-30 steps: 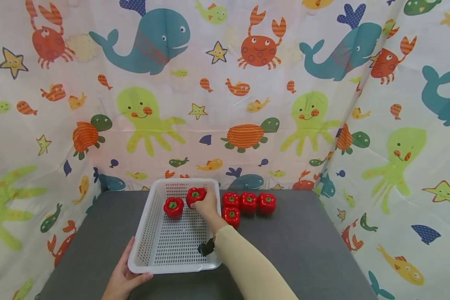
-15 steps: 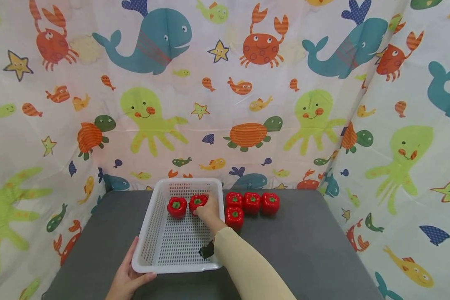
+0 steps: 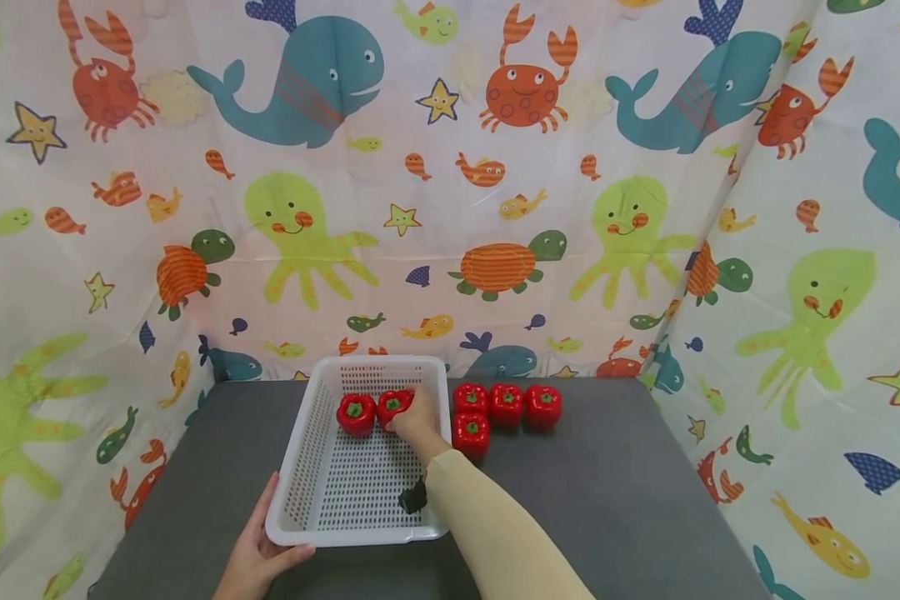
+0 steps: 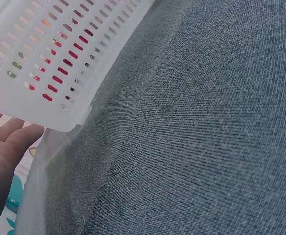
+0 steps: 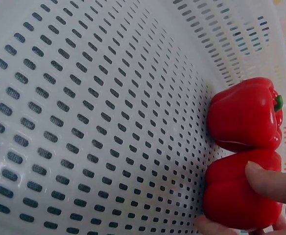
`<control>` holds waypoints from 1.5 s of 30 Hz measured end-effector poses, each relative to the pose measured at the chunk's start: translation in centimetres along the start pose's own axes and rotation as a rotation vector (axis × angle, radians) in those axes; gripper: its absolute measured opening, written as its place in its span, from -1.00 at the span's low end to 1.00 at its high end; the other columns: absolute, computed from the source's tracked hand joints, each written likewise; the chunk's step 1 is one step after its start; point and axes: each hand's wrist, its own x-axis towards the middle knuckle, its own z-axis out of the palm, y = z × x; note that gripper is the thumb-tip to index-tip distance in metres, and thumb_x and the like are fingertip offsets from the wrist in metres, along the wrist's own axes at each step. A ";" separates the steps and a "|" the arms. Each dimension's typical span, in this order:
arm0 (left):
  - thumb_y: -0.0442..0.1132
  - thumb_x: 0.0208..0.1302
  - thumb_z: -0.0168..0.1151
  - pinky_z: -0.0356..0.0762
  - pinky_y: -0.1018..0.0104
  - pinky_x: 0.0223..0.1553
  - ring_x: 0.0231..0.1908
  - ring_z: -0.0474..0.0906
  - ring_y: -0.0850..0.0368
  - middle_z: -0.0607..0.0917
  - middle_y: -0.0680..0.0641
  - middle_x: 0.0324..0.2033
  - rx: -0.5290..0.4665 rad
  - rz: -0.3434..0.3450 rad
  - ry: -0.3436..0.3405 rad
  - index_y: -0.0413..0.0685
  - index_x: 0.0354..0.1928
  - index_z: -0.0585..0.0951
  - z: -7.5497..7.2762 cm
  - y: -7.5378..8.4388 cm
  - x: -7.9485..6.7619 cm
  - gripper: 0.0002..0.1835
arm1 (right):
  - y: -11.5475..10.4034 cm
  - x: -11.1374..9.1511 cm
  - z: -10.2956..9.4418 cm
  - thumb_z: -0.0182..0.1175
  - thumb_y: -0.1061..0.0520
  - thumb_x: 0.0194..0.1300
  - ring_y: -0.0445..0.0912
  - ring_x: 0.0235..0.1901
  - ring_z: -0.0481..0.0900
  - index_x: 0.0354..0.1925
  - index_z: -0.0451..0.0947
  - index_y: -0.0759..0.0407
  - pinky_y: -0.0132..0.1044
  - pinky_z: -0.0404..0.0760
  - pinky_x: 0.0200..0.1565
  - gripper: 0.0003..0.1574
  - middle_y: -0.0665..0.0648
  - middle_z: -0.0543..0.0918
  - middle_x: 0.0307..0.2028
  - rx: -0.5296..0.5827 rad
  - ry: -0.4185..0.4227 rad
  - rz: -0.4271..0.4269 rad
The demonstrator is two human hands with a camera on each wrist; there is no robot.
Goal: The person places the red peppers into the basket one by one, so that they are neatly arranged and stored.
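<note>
In the head view a white perforated plastic basket [image 3: 367, 492] stands on the table. My right hand [image 3: 422, 423] reaches over its right side and grips a red bell pepper [image 3: 390, 406] near the back. Beside that pepper, to its left, sits another red bell pepper [image 3: 356, 417] with a green stem. The right wrist view has the gripped pepper [image 5: 236, 196] low against the basket floor, touching its neighbour [image 5: 243, 115], with my thumb [image 5: 268, 182] on its side. My left hand [image 3: 258, 550] holds the basket's front left corner, thumb along the front, fingers along the left side.
Several more red bell peppers [image 3: 507, 406] stand close together just right of the basket. The table [image 3: 585, 500] is dark grey. A white curtain [image 3: 435, 283] printed with sea animals hangs behind and at both sides. A small black device [image 3: 414, 497] sits at my right wrist.
My right hand has lowered the bell pepper into the basket, next to the other one. My left hand stays at the basket corner. The head view has shifted slightly.
</note>
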 end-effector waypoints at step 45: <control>-0.51 0.17 0.40 0.65 0.09 0.11 0.28 0.48 0.06 -0.05 -0.21 0.56 -0.018 -0.043 0.005 0.37 0.62 -0.30 0.2 0.4 0.1 0.29 | -4.0 -2.3 -6.2 0.40 -0.13 0.26 0.23 0.41 0.31 0.58 0.01 -0.08 0.24 0.43 0.32 0.12 0.24 0.32 0.45 0.266 0.041 -0.161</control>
